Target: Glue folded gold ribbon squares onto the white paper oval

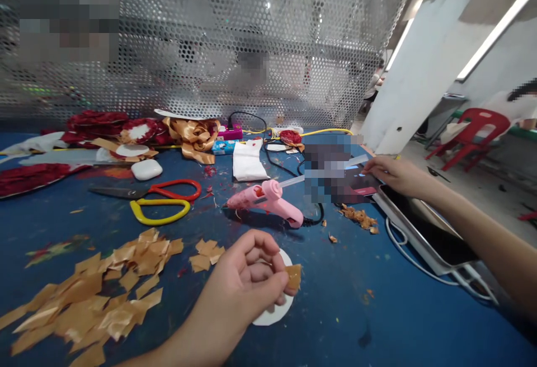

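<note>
Between the thumb and fingers of my left hand (254, 277) is a small square of gold ribbon (294, 277). Under that hand a white disc (274, 314) lies on the table, partly covered. My right hand (388, 174) reaches out over a phone-like device with a lit screen (354, 179); its fingers are loosely extended, and whether they touch the screen I cannot tell. A pink glue gun (266, 202) rests in the middle, with a long translucent glue stick (356, 160) running from its back toward my right fingertips. Cut gold ribbon squares (104, 300) are heaped at left.
Scissors (161, 202) with red and yellow handles lie left of the glue gun, near a white case (146, 169). Red and gold ribbon flowers (195, 137) line the mesh screen (251, 37). A tablet-like device (428, 227) with a white cable sits under my right forearm.
</note>
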`<action>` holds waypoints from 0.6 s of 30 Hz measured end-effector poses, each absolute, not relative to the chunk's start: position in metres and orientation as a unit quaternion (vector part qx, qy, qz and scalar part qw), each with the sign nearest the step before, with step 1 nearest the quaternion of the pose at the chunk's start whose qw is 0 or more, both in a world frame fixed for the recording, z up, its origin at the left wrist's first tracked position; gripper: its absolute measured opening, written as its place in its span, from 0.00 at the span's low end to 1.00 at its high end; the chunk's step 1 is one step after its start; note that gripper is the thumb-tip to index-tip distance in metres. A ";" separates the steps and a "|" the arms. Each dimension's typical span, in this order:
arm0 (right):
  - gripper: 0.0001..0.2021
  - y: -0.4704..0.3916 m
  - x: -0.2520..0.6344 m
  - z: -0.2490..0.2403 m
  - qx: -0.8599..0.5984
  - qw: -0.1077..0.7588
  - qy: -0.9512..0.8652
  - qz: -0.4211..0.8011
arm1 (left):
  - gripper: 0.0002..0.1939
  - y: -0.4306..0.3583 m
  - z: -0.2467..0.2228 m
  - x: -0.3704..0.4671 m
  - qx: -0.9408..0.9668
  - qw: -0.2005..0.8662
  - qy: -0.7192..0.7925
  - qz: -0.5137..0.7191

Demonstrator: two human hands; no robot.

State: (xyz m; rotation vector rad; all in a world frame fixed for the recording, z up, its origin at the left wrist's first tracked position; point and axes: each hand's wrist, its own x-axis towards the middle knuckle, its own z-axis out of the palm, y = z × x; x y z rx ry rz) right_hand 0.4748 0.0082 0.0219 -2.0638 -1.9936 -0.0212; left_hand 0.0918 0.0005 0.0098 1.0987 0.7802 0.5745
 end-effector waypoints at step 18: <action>0.04 -0.054 0.305 0.040 -0.513 0.306 -0.802 -0.003 | 0.17 -0.005 0.018 0.092 0.485 0.734 0.350 0.322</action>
